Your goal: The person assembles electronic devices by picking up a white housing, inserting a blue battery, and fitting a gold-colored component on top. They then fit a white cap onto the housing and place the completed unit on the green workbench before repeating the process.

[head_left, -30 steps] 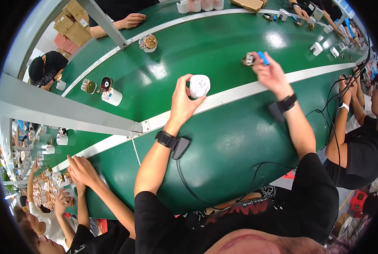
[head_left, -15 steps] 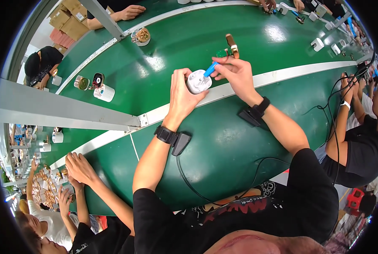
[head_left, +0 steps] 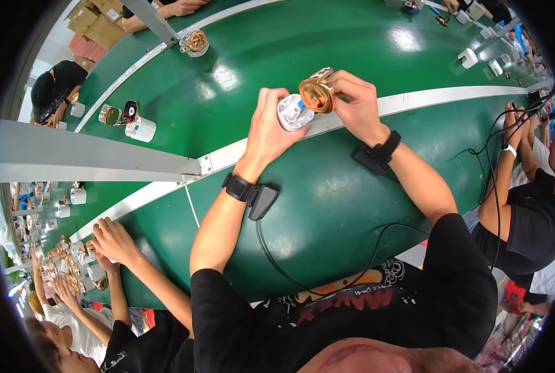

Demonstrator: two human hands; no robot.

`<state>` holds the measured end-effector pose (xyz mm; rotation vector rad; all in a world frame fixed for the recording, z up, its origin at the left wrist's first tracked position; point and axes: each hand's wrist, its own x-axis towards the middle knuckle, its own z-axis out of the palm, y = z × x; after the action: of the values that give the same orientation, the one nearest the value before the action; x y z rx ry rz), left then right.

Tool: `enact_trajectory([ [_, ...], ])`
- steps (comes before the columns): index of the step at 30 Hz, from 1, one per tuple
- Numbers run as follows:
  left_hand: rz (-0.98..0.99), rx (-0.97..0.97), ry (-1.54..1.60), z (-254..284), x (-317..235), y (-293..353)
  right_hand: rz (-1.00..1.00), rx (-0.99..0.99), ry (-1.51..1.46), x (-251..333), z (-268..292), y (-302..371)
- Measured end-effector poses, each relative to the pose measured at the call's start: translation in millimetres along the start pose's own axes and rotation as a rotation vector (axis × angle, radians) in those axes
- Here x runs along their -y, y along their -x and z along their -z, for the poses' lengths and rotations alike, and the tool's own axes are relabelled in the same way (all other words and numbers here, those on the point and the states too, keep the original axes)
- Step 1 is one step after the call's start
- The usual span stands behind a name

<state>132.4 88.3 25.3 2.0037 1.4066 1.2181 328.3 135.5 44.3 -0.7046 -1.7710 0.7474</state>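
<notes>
left hand (head_left: 271, 127) is wrapped around a small white round housing (head_left: 291, 112), fingers curled on its near side, holding it up just above the green belt (head_left: 327, 205) with its open face turned toward the right hand. there's a bit of blue showing inside that open face. right hand (head_left: 355, 102) pinches a brass-coloured disc part (head_left: 316, 94) between thumb and fingertips, and the disc sits right against the upper right edge of the white housing, touching it or as good as. both hands closed on their pieces, then, meeting over the white stripe (head_left: 439, 96) that runs across the belt.

a black band with a cabled clip sits on each wrist, left one (head_left: 239, 186) and right one (head_left: 386, 146), cords trailing back toward the near edge.

far across the belt, another brass-and-white unit (head_left: 195, 42) stands alone. to the left, a white cylinder (head_left: 142, 129) stands with two smaller parts just beside it. near left, a neighbour's hands (head_left: 112, 239) rest at the belt edge. on the right, another person's arm (head_left: 507, 161) reaches to the belt.
</notes>
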Motion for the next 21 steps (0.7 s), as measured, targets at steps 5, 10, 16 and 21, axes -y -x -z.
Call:
enact_trajectory([
  [5,0.016,0.025,0.069,3,1,1,0.193,0.111,0.149,7,9,-7],
  [10,0.005,0.038,0.092,3,1,0,0.049,0.209,0.015,15,18,-11],
  [16,0.014,0.053,0.106,3,0,0,-0.213,0.209,-0.149,17,17,-13],
  [21,-0.015,0.045,0.110,4,1,0,-0.311,0.333,-0.165,19,15,-13],
])
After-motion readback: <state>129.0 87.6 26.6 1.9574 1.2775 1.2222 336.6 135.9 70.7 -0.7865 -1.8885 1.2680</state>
